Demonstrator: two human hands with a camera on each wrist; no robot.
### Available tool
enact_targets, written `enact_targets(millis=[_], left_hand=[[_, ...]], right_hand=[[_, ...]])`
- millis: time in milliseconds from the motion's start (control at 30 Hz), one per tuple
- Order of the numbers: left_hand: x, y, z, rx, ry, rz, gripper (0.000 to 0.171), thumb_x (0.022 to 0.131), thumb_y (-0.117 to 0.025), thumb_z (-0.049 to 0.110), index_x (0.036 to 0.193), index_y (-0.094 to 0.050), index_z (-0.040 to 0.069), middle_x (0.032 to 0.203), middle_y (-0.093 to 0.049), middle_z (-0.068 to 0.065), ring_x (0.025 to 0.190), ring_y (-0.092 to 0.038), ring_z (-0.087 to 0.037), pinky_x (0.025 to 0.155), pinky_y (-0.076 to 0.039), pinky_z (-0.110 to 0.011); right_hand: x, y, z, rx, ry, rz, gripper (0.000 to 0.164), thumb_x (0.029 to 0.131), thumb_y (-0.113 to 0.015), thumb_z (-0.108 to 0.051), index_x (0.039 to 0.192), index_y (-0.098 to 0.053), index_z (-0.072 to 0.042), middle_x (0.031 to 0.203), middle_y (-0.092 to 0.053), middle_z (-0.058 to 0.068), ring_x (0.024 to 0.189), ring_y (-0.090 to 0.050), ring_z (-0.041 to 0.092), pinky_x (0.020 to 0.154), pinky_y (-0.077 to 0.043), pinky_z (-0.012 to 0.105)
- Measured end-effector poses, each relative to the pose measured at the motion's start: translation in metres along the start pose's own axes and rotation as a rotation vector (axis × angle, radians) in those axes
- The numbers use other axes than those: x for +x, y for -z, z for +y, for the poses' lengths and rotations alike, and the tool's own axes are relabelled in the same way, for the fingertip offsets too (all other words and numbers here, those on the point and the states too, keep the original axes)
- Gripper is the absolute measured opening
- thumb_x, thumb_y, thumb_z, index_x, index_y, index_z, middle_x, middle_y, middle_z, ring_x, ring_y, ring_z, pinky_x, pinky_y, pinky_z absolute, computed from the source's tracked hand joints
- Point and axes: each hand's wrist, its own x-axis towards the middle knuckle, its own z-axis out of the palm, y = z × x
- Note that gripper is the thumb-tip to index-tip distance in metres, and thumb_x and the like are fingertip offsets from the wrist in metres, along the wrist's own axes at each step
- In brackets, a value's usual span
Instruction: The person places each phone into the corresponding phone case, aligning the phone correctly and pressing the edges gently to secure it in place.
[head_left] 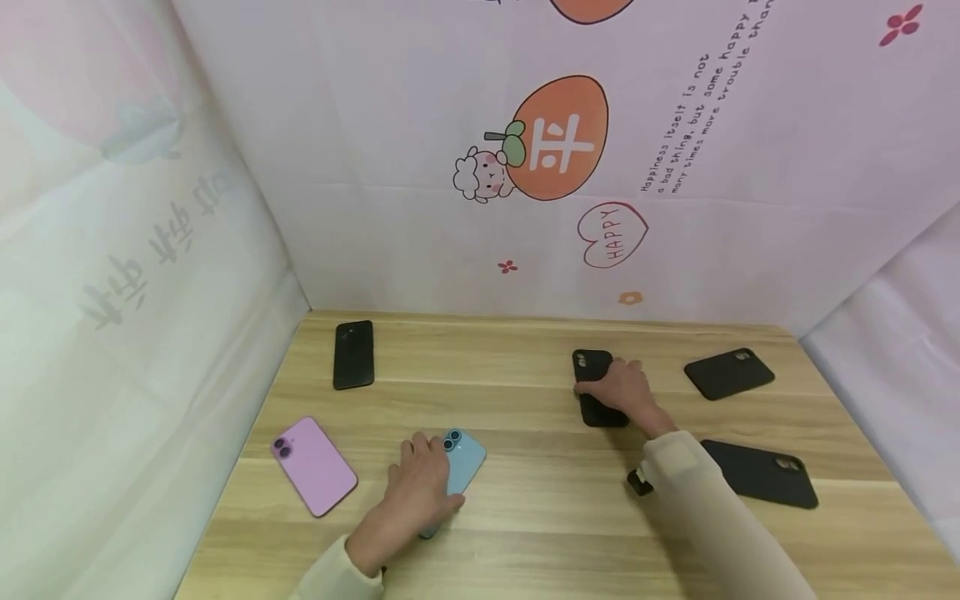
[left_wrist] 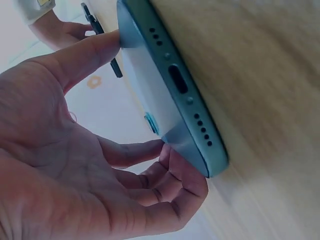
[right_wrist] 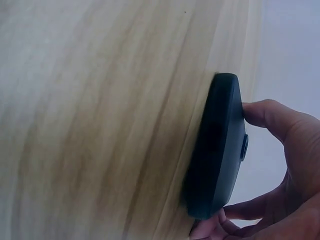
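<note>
My left hand (head_left: 418, 485) grips a light blue phone (head_left: 467, 463) by its long edges, camera side up, at the front middle of the table. In the left wrist view, thumb and fingers lie on opposite sides of the phone (left_wrist: 175, 100), and its charging port end faces the camera. Farther back and to the right, my right hand (head_left: 628, 390) holds a black phone case (head_left: 595, 363) by its sides. The right wrist view has this case (right_wrist: 220, 145) end-on, close over the wood, with its raised camera ring outward; my palm hides part of its back in the head view.
A pink phone (head_left: 315, 467) lies at the left of the wooden table (head_left: 525, 542), with a black phone (head_left: 354, 355) behind it. Two more black cases, one at the back (head_left: 729, 373) and one nearer (head_left: 757, 473), lie on the right. Printed cloth (head_left: 390, 233) walls the table.
</note>
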Motion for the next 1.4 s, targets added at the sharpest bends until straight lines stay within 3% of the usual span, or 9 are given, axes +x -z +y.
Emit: enact_targets(millis=[300, 467, 700, 867, 1000, 1200, 1400], left_hand=[[0.004, 0.001, -0.001, 0.003, 0.013, 0.024, 0.084, 0.062, -0.105, 0.027, 0.121, -0.059, -0.012, 0.101, -0.051, -0.02, 0.092, -0.048, -0.032, 0.071, -0.053, -0.053], [0.004, 0.0, -0.002, -0.008, -0.016, 0.046, 0.089, 0.058, -0.106, 0.025, 0.125, -0.054, -0.005, 0.105, -0.059, -0.02, 0.093, -0.054, -0.032, 0.075, -0.052, -0.054], [0.008, 0.003, -0.008, -0.046, -0.031, 0.006, 0.092, 0.065, -0.103, 0.024, 0.136, -0.052, -0.006, 0.113, -0.069, -0.023, 0.082, -0.067, -0.031, 0.067, -0.057, -0.046], [0.012, 0.011, -0.012, -0.086, -0.036, 0.022, 0.071, 0.072, -0.1, 0.02, 0.126, -0.061, -0.002, 0.098, -0.072, -0.016, 0.071, -0.063, -0.023, 0.057, -0.053, -0.04], [0.013, 0.015, -0.013, -0.139, -0.043, 0.005, 0.057, 0.079, -0.094, 0.012, 0.121, -0.058, 0.0, 0.088, -0.07, -0.013, 0.066, -0.058, -0.02, 0.053, -0.048, -0.036], [0.01, 0.019, -0.015, -0.218, -0.061, 0.008, 0.047, 0.089, -0.084, 0.006, 0.123, -0.053, 0.0, 0.092, -0.07, -0.017, 0.071, -0.061, -0.022, 0.056, -0.05, -0.037], [0.008, 0.025, -0.018, -0.329, -0.068, 0.018, 0.044, 0.095, -0.077, 0.004, 0.129, -0.048, -0.001, 0.098, -0.069, -0.019, 0.08, -0.06, -0.025, 0.065, -0.051, -0.04]], right_hand=[[0.003, 0.003, 0.006, 0.09, -0.06, -0.058, 0.093, 0.089, -0.079, -0.041, 0.139, -0.038, 0.025, 0.127, -0.057, 0.047, 0.11, -0.066, 0.049, 0.09, -0.059, 0.053], [0.003, 0.004, 0.009, 0.1, -0.058, -0.066, 0.097, 0.089, -0.082, -0.041, 0.142, -0.034, 0.026, 0.13, -0.054, 0.049, 0.115, -0.064, 0.052, 0.092, -0.058, 0.055], [0.004, 0.006, 0.015, 0.133, -0.035, -0.073, 0.103, 0.089, -0.083, -0.041, 0.146, -0.03, 0.026, 0.138, -0.049, 0.05, 0.121, -0.059, 0.056, 0.095, -0.056, 0.058], [0.005, 0.008, 0.021, 0.239, -0.038, -0.072, 0.093, 0.095, -0.079, -0.035, 0.149, -0.03, 0.023, 0.143, -0.046, 0.046, 0.128, -0.054, 0.054, 0.103, -0.052, 0.059], [0.006, 0.01, 0.025, 0.371, -0.077, -0.078, 0.071, 0.098, -0.076, -0.029, 0.141, -0.044, 0.017, 0.134, -0.055, 0.035, 0.115, -0.058, 0.043, 0.093, -0.054, 0.048], [0.005, 0.014, 0.026, 0.495, -0.101, -0.111, 0.038, 0.099, -0.075, -0.023, 0.115, -0.057, 0.007, 0.104, -0.066, 0.017, 0.085, -0.063, 0.022, 0.069, -0.054, 0.03], [0.004, 0.015, 0.027, 0.704, -0.105, -0.175, 0.03, 0.103, -0.068, -0.013, 0.119, -0.061, 0.011, 0.092, -0.07, 0.008, 0.072, -0.069, 0.014, 0.065, -0.059, 0.029]])
